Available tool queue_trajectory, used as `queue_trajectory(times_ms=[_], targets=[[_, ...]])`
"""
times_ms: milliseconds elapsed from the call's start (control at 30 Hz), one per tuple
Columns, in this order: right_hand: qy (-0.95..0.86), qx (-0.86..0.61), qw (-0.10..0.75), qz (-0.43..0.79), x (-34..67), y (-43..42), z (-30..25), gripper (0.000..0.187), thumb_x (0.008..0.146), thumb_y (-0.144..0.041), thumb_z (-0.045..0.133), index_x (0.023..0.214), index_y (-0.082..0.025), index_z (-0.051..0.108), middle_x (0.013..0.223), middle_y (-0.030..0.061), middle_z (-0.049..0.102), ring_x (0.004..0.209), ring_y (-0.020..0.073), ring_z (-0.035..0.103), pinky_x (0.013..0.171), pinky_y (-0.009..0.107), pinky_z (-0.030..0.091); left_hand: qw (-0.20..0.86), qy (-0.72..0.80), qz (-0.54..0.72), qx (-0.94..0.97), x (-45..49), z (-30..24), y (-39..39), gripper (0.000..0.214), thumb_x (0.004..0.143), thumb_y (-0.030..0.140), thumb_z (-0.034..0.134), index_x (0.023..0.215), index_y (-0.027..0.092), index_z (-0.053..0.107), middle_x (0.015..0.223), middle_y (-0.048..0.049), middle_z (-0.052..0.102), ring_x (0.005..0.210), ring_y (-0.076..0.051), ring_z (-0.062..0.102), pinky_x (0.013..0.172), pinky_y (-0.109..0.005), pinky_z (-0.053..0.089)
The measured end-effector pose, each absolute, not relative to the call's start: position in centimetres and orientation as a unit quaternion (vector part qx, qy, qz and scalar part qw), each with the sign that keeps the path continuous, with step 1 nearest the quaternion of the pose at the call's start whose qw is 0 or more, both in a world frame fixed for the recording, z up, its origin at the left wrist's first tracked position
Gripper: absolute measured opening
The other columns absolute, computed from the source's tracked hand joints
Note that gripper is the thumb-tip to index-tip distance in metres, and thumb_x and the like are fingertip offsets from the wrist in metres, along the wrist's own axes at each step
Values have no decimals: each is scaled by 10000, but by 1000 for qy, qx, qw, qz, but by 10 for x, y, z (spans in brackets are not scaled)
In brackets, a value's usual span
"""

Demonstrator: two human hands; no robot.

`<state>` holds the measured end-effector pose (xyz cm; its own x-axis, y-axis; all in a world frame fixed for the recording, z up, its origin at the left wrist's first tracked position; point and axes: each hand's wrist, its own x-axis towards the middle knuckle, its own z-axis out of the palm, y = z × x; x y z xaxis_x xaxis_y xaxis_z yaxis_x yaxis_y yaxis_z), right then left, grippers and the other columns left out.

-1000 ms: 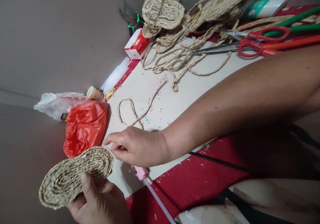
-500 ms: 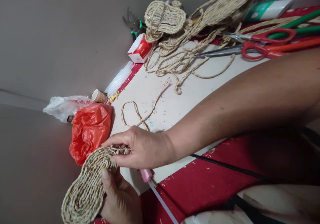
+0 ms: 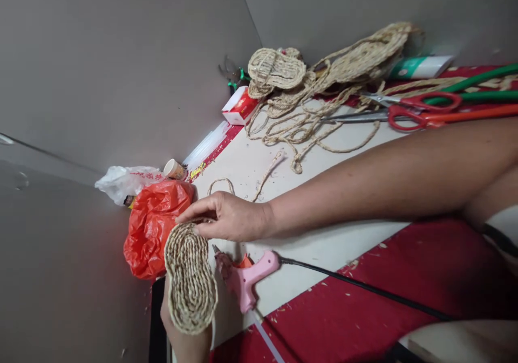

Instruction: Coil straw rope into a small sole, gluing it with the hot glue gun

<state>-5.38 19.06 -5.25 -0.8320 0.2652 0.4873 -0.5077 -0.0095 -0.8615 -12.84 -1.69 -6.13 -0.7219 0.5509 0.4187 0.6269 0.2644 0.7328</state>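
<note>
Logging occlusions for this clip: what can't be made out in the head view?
Head view only:
Left hand: mostly behind the woven straw sole it holds; fingers hidden.
Right hand: pinching or just pressing the sole's rim, unclear.
Orange-handled tool: cut off by the right edge.
Red-and-white box: print too small.

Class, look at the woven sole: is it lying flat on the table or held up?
Held up, standing on end. The left hand grips the sole from below; the right hand touches its top end.
</note>
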Motion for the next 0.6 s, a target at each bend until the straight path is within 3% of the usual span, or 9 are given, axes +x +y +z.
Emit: queue_trajectory(times_ms=[233, 367, 600], targets=[[-690, 148, 291, 646, -50, 192, -54, 361, 748, -43, 542, 1092, -67, 647, 1003, 79, 690, 827, 81, 619, 787, 230, 507, -103, -706, -678, -179, -132, -47, 0, 277, 711, 301, 704, 956, 180, 660, 761, -22, 666, 600, -124, 597, 587, -232, 485], [-722, 186, 297, 597, -46, 188, -58, 371, 770, -64, 524, 1128, -42, 620, 1041, 94, 684, 840, 80, 624, 793, 216, 504, -107, -669, -709, -194, -125, -43, 2, 274, 695, 370, 722, 851, 149, 678, 733, -35, 657, 616, -124, 602, 591, -221, 484], [-771, 211, 284, 529, -36, 185, -59, 422, 788, -78, 514, 1203, -30, 566, 1035, 105, 675, 858, 98, 622, 795, 218, 493, -151, -679, -698, -171, -119, -51, 0, 235, 662, 335, 763, 812, 173, 682, 782, -28, 668, 676, -134, 602, 659, -244, 482]])
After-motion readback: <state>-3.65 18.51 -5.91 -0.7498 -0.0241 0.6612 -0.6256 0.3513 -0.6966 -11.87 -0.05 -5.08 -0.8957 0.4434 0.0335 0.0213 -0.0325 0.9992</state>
